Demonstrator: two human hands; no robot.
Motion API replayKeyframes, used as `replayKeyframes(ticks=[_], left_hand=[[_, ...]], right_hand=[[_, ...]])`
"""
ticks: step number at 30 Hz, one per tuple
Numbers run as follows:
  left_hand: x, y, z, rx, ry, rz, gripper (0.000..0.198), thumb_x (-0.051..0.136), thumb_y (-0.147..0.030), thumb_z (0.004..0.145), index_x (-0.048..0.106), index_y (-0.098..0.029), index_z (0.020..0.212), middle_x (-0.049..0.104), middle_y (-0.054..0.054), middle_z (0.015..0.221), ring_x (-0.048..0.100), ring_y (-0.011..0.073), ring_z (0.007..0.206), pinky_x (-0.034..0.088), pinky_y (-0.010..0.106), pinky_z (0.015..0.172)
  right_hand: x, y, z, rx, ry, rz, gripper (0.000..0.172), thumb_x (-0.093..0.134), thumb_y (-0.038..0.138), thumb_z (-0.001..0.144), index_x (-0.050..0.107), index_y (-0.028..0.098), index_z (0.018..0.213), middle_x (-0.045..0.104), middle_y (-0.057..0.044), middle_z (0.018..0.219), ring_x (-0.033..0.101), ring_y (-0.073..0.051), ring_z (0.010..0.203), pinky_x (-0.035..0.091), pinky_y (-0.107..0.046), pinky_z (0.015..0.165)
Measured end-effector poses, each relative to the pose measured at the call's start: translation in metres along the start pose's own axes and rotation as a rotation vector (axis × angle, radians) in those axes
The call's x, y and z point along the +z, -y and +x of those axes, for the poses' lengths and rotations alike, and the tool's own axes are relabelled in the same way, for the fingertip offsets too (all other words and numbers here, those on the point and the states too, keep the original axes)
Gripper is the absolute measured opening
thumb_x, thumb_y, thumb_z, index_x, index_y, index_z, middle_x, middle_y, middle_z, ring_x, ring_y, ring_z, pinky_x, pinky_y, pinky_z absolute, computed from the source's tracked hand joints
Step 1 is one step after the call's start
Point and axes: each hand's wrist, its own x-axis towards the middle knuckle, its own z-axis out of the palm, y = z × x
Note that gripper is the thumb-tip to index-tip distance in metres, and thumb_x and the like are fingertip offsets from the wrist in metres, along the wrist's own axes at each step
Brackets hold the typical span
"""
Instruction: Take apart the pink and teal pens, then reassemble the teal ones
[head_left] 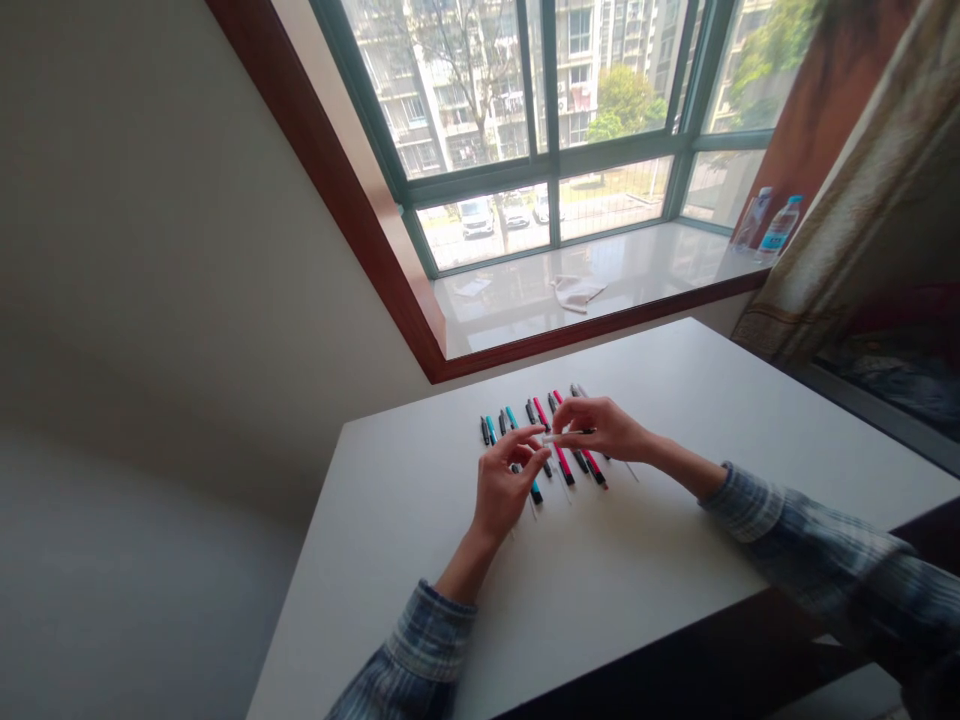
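My right hand (600, 428), above the pens, is closed in a pinch on a thin pen refill (568, 436) with a white end and a darker part under the fingers. My left hand (506, 485) faces it from the left, its thumb and index finger around the refill's white end. Beneath both hands, several pens lie in a slanted row on the white table: black parts beside blue barrels (491, 430) on the left, pink barrels (592, 465) on the right. Thin clear sticks (633, 471) lie among them. My hands partly cover the row.
The white table (637, 560) reaches the wall and a window sill (517, 310). A crumpled cloth (577, 292) lies on the sill, and two plastic bottles (780, 228) stand at its right end. A curtain (847, 170) hangs on the right.
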Motion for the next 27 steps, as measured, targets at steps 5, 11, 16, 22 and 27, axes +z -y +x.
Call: replayKeyframes(ticks=[5, 11, 16, 22, 27], left_hand=[[0.004, 0.005, -0.002, 0.012, -0.012, -0.005, 0.020, 0.074, -0.036, 0.089, 0.079, -0.020, 0.101, 0.077, 0.007, 0.095, 0.070, 0.0179, 0.077, 0.057, 0.029, 0.073], [0.003, 0.011, -0.002, -0.061, -0.097, -0.082, 0.024, 0.077, -0.036, 0.086, 0.078, -0.018, 0.102, 0.078, 0.007, 0.092, 0.072, 0.0188, 0.081, 0.058, 0.030, 0.076], [0.003, 0.010, 0.000, -0.144, -0.124, -0.195, 0.027, 0.081, -0.036, 0.082, 0.076, -0.016, 0.100, 0.077, 0.006, 0.087, 0.072, 0.0175, 0.078, 0.058, 0.027, 0.071], [0.006, 0.004, 0.001, -0.274, -0.120, -0.352, 0.031, 0.086, -0.037, 0.076, 0.076, -0.014, 0.095, 0.077, 0.006, 0.083, 0.072, 0.0169, 0.074, 0.060, 0.029, 0.073], [0.006, 0.005, -0.002, -0.352, -0.092, -0.434, 0.034, 0.087, -0.035, 0.076, 0.074, -0.013, 0.099, 0.078, 0.007, 0.087, 0.073, 0.0164, 0.078, 0.060, 0.029, 0.079]], right_hand=[[0.004, 0.002, -0.008, 0.037, 0.016, -0.006, 0.035, 0.077, 0.050, 0.086, 0.071, 0.018, 0.097, 0.072, -0.004, 0.088, 0.060, -0.012, 0.063, 0.048, -0.024, 0.056], [0.002, 0.000, -0.004, 0.021, -0.077, 0.052, 0.036, 0.079, 0.049, 0.085, 0.073, 0.017, 0.102, 0.072, -0.006, 0.096, 0.066, -0.016, 0.075, 0.056, -0.028, 0.065], [-0.003, 0.000, -0.003, 0.013, -0.192, 0.179, 0.029, 0.082, 0.042, 0.084, 0.073, 0.019, 0.099, 0.070, -0.004, 0.092, 0.067, -0.016, 0.076, 0.058, -0.030, 0.066], [-0.003, -0.002, -0.005, 0.056, -0.239, 0.299, 0.037, 0.088, 0.036, 0.077, 0.071, 0.021, 0.106, 0.074, -0.005, 0.099, 0.070, -0.020, 0.089, 0.060, -0.033, 0.074], [-0.001, -0.002, -0.006, 0.065, -0.233, 0.420, 0.038, 0.089, 0.030, 0.076, 0.070, 0.022, 0.108, 0.074, -0.004, 0.099, 0.071, -0.019, 0.093, 0.059, -0.032, 0.081]])
